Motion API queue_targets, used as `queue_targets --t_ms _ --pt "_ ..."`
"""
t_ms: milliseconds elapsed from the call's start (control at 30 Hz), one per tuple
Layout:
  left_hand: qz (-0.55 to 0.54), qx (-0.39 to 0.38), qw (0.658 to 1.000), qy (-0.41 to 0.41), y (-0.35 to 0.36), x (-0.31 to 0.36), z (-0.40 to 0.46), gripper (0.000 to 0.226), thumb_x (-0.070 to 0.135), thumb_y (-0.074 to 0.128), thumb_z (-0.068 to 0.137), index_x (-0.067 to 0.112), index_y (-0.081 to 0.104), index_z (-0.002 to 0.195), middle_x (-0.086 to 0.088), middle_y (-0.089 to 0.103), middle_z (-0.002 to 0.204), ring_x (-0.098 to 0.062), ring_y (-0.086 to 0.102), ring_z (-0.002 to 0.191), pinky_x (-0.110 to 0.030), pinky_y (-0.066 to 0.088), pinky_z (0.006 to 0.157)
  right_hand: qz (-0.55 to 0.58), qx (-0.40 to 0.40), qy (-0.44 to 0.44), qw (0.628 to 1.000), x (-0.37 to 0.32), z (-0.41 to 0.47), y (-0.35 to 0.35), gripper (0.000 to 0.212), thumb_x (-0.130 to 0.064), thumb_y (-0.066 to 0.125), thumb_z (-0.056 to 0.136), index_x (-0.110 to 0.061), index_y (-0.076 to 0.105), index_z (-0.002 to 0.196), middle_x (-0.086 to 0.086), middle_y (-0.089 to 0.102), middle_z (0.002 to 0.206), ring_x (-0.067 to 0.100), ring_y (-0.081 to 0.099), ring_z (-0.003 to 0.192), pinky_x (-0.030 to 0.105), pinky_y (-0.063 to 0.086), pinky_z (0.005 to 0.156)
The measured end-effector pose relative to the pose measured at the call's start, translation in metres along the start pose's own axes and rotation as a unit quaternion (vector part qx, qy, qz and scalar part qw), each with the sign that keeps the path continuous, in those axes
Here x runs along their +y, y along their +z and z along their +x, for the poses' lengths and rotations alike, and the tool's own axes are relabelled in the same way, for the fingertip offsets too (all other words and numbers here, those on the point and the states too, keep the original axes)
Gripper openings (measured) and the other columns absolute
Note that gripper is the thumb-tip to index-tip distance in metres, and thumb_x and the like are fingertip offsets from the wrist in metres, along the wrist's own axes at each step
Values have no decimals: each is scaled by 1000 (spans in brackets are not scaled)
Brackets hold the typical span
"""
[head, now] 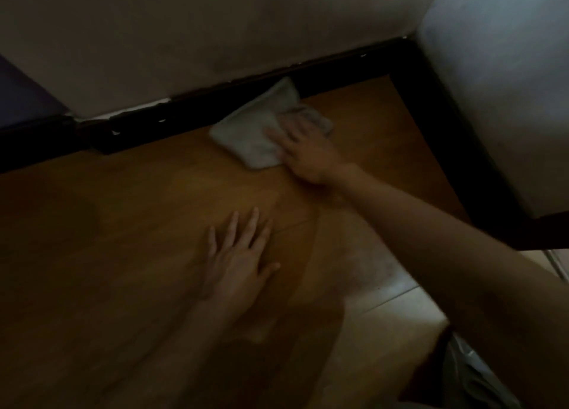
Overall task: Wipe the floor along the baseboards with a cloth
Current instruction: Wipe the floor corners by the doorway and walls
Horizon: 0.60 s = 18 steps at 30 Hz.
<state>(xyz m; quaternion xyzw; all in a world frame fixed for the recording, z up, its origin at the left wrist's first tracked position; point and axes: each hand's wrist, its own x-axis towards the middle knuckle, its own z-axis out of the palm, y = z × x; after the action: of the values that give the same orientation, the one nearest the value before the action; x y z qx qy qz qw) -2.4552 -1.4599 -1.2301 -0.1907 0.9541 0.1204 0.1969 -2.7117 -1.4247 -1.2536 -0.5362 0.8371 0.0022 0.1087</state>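
While dim light is falling over a smooth, warm-brown wooden floor [123, 254], a person's two bare hands are resting on it, well apart from each other. The right hand [308, 150] is lying palm-down on a pale cloth [255, 131], its fingers spread and fairly straight, pressing the fabric flat rather than gripping it. The cloth is soft-looking and folded into a rough rectangle — one corner is riding up against the baseboard [191, 113], the rest is lying on the boards just beside it. The baseboard is a dark, almost black strip with small chipped, pale nicks along its top edge; it is running along the foot of a matte, off-white wall [215, 23] and turning a corner at the upper right, where a second, bluish-lit wall face [508, 85] is meeting it. The left hand [240, 261] is lying flat on the bare wood nearer the camera, fingers straight and slightly fanned, holding nothing. At lower right the wood is giving way to a paler, glossier surface [394, 297] — its material is hard to tell.
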Motion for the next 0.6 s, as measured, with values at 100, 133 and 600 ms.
queue_targets --t_ms 100,133,600 --pt "-7 -3 1000 -15 1 -14 -8 72 63 32 95 41 -8 152 11 -23 159 -22 -18 147 -52 -7 117 16 -2 201 979 74 -19 2 65 -53 4 95 -27 11 154 16 8 161 42 9 146 48 3 116" --pt "-7 3 1000 -21 1 -17 -10 72 63 31 95 41 -9 151 11 -24 158 -21 -20 147 -51 -7 116 42 -6 255 966 81 -22 1 60 -52 10 98 -30 8 154 12 3 162 41 3 146 48 1 116" --pt "8 50 999 -20 26 -33 -25 70 65 41 83 36 35 147 3 25 159 -29 27 144 -60 32 105 22 42 146 988 41 -12 5 73 -53 5 88 -23 20 153 22 19 157 41 17 144 47 9 118"
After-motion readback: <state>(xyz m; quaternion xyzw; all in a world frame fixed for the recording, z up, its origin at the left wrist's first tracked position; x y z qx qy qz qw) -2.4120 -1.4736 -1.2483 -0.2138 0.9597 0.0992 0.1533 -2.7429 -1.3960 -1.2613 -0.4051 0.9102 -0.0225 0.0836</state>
